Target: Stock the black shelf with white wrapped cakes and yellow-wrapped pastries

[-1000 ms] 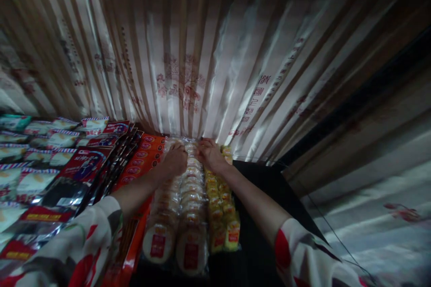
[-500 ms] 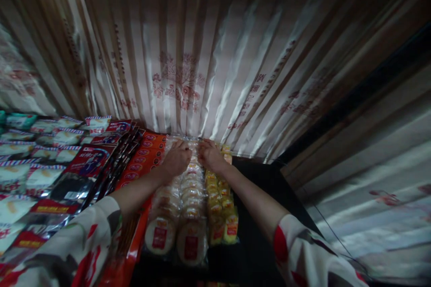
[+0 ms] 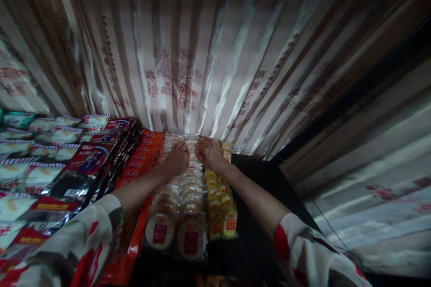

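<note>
Both hands are at the far end of two rows of round packs [image 3: 191,235], which run side by side from near the front of a black bench [image 3: 257,188] back towards a curtain [image 3: 182,80]. The round packs are pale and clear-wrapped; the front one in each row faces the person with a red label, and those behind overlap in line. The left hand [image 3: 178,159] lies over the back part of the left row, its fingers curled; the right hand [image 3: 208,152] lies by the far end of the right row, fingers bent inward, its wrist over the yellow packs [image 3: 222,222]. The hands are close together, a strip of clear wrap showing between them. Whether either hand grips a pack or only presses on it, I cannot tell. The yellow packs stand in a narrower double row just right of the round ones, with bare bench beyond. To the left lie orange packs [image 3: 139,161], then a leaning stack of dark packs [image 3: 84,168], then rows of white packs [image 3: 43,177] with striped edges. Patterned sleeves [image 3: 299,251] cover the upper arms. The curtain hangs in folds with red print, its lower edge just behind the goods.
</note>
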`<state>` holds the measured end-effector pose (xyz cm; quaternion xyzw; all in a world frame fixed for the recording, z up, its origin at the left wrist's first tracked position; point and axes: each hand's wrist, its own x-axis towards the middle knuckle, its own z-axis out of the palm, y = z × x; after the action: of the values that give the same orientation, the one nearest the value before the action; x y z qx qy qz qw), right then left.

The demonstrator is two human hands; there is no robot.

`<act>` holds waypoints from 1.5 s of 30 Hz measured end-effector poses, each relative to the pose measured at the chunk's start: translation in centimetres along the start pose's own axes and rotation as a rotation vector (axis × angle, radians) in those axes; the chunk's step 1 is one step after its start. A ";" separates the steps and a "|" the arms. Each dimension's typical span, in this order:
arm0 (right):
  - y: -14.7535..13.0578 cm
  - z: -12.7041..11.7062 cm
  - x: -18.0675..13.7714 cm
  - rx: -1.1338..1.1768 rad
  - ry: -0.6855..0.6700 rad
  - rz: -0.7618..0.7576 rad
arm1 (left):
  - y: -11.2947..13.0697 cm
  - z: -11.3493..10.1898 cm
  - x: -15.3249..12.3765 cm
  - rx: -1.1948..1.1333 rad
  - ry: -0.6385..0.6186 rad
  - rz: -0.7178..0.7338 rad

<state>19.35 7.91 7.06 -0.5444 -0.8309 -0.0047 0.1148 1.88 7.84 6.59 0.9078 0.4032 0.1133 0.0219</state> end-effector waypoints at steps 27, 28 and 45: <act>-1.6 -0.4 -2.0 -0.012 -0.076 -0.004 | 1.8 -1.1 -2.2 -0.043 -0.172 -0.047; -1.5 -0.3 -2.0 0.002 -0.063 -0.004 | 1.7 -0.9 -2.2 -0.050 -0.168 -0.061; -1.7 -1.0 -3.4 0.066 -0.113 -0.013 | 2.1 -0.5 -2.5 -0.096 -0.027 -0.163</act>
<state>19.24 4.04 7.57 -0.5343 -0.8393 0.0528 0.0855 1.72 4.54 6.86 0.8713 0.4696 0.1180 0.0802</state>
